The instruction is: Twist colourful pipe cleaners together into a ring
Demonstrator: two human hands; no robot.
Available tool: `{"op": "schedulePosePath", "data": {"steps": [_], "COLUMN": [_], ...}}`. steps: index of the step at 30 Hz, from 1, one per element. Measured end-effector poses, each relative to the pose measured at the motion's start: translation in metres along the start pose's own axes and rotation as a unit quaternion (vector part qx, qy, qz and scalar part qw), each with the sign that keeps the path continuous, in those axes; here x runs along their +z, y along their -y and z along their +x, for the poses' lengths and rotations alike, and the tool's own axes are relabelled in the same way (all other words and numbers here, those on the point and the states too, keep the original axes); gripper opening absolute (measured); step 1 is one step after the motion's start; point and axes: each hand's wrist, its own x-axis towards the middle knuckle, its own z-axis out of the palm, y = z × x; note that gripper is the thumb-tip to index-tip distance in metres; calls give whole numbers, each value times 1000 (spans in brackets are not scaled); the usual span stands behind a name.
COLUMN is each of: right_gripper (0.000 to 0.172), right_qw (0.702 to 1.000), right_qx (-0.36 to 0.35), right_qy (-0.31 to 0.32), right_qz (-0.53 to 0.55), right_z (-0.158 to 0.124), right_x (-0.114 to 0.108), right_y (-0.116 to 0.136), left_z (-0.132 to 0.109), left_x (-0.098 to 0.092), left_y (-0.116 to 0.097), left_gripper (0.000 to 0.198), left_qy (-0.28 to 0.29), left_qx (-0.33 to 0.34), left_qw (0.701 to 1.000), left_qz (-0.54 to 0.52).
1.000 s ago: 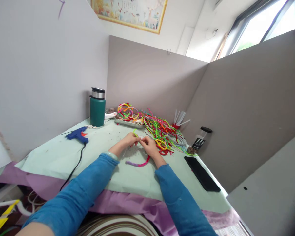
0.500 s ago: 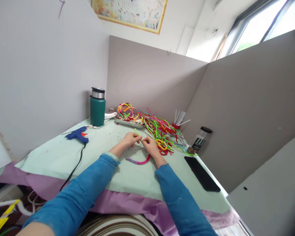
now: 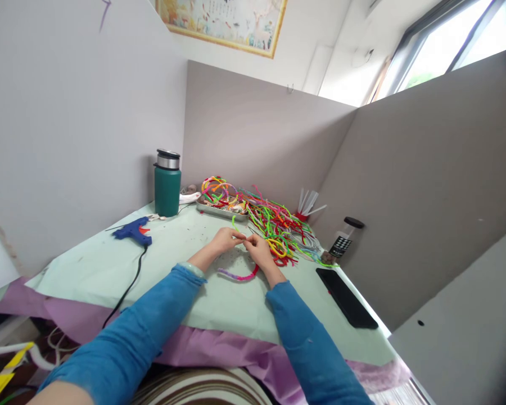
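Observation:
My left hand (image 3: pixel 225 240) and my right hand (image 3: pixel 258 251) meet over the middle of the table, fingertips pinched close together. A bright green pipe cleaner (image 3: pixel 234 223) sticks up from behind my left fingers. Below the hands curves a fuzzy pink and purple pipe cleaner band (image 3: pixel 238 277), its upper end running behind my right hand. The spot where the pieces meet is hidden by the fingers. Just beyond the right fingertips shows a thin dark pointed thing (image 3: pixel 252 230), too small to name.
Behind lies a heap of coloured pipe cleaners (image 3: pixel 274 222) beside a metal tray (image 3: pixel 221 211). A blue glue gun (image 3: pixel 132 231) and green flask (image 3: pixel 167 188) stand left. To the right are a black phone-like slab (image 3: pixel 346 298) and a dark-lidded jar (image 3: pixel 343 241). Grey partitions (image 3: pixel 261 124) enclose the table.
The green pipe cleaner's free end stands slightly higher and more upright. The left fingers have shifted a little right, and the pink and purple band's free end has moved slightly right.

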Motion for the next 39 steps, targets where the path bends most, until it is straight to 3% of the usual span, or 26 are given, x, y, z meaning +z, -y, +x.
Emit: {"op": "schedulePosePath", "data": {"steps": [11,20,39], "right_gripper": [14,15,15], "right_qw": [1000,1000,1000], "right_qx": [-19,-26,-29], "right_qy": [3,-8,-7], "right_qz": [-13,-16,-11], "right_z": [-2,-3,-3], "right_x": [0,0,1], "right_y": [4,4,3], "left_z": [4,5,5], "left_x": [5,4,6], "left_y": [10,10,9], "left_gripper": [27,26,27], "left_qy": [21,-11,15], "left_qx": [32,42,-22], "left_qw": [996,993,996], "left_qz": [85,108,89]}}
